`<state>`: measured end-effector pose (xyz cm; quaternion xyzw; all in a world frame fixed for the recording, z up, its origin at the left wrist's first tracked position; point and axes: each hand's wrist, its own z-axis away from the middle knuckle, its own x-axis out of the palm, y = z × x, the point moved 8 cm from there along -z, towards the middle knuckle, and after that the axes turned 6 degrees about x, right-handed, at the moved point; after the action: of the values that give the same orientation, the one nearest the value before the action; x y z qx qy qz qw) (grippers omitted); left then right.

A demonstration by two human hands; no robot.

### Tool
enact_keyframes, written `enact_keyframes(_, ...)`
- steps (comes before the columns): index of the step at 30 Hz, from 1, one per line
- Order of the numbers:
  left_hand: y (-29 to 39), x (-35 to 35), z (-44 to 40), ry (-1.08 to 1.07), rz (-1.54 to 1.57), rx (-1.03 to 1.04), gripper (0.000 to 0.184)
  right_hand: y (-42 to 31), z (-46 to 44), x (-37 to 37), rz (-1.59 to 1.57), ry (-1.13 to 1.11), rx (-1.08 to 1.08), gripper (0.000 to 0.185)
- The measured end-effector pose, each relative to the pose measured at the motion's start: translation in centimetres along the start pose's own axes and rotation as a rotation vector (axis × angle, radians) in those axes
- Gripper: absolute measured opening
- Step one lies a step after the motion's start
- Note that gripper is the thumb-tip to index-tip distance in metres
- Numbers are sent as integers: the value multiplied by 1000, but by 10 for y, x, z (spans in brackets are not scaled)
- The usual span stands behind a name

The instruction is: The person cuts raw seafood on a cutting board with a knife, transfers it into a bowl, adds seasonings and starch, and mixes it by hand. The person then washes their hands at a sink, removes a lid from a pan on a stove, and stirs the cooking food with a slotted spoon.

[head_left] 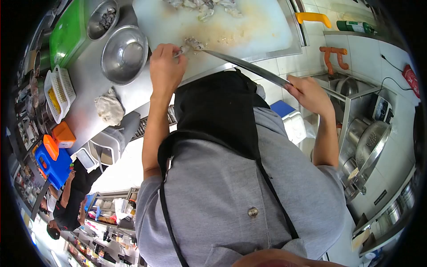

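A long knife (249, 66) is held by its handle in my right hand (311, 94), its tip reaching the small pile of greyish seafood pieces (194, 44) near the front edge of the white cutting board (253, 33). Beside that pile, my left hand (168, 66) pinches a small pale piece at the board's lower left. More greyish seafood (207, 9) lies at the board's far edge. Left of my left hand stands a steel bowl (124, 55) that looks empty. A smaller steel bowl (106, 20) behind it holds dark grey pieces.
A crumpled cloth (109, 107), a white basket (59, 93) and a green board (67, 33) are on the steel counter at left. Another person (69, 204) stands at lower left. Steel pots and a colander (371, 144) stand on the right.
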<state>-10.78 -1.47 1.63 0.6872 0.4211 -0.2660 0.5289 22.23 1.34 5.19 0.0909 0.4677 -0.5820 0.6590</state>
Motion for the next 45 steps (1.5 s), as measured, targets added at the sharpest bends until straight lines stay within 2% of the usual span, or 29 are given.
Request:
enact_keyframes(1,3,3,-5,-30,86,-3,22,9,4,1,-43,-45,58,23)
enact_keyframes(2,9,3,-12,-19,75,6,22,11,9,-2,-179,13,8,21)
enact_keyframes(4,36,22,-25,-236,-52,196,25,19,14,-2,-231,40,33,21)
enact_keyframes(8,42,36,-38,-356,-137,242,21,36,19,-1,-289,85,105,22)
enact_keyframes(10,32,39,-45,-462,-93,169,19,43,21,0,-305,134,102,23)
enact_keyframes(17,8,11,-104,-321,43,124,23,57,19,3,-336,211,134,25)
enact_keyframes(19,14,25,-94,-528,47,244,20,56,17,1,-352,220,131,25)
enact_keyframes(21,14,37,-70,-569,4,236,26,55,14,0,-372,229,128,26)
enact_keyframes(23,23,44,-51,-640,-35,255,31,62,9,1,-418,204,219,27)
enact_keyframes(25,25,48,-46,-612,-80,231,29,61,2,0,-417,179,246,29)
enact_keyframes(27,29,50,-46,-580,-105,228,28,66,-6,-4,-487,257,242,30)
enact_keyframes(30,19,45,-58,-600,-61,139,25,62,-18,-25,-375,349,196,30)
enact_keyframes(33,7,17,-90,-501,38,109,22,58,-34,-40,-320,436,167,29)
enact_keyframes(35,-1,-3,-114,-327,34,131,34,54,-48,-44,-248,437,182,27)
enact_keyframes(37,9,-28,-124,-237,42,159,36,47,-68,-44,-183,448,187,26)
enact_keyframes(39,4,-50,-127,-140,38,191,39,28,-84,-54,48,737,93,23)
enact_keyframes(40,-22,-71,-119,-34,9,78,40,20,-93,-53,101,722,180,22)
enact_keyframes(41,-49,-91,-106,70,-19,-35,41,19,-103,-49,95,714,170,22)
enact_keyframes(42,-76,-100,-87,72,-30,-44,41,14,-112,-48,160,789,124,21)
enact_keyframes(43,-122,-110,-60,53,-200,-193,36,6,-117,-49,223,866,75,22)
enact_keyframes(45,-189,-134,-10,8,-540,-498,27,2,-120,-43,237,847,112,24)
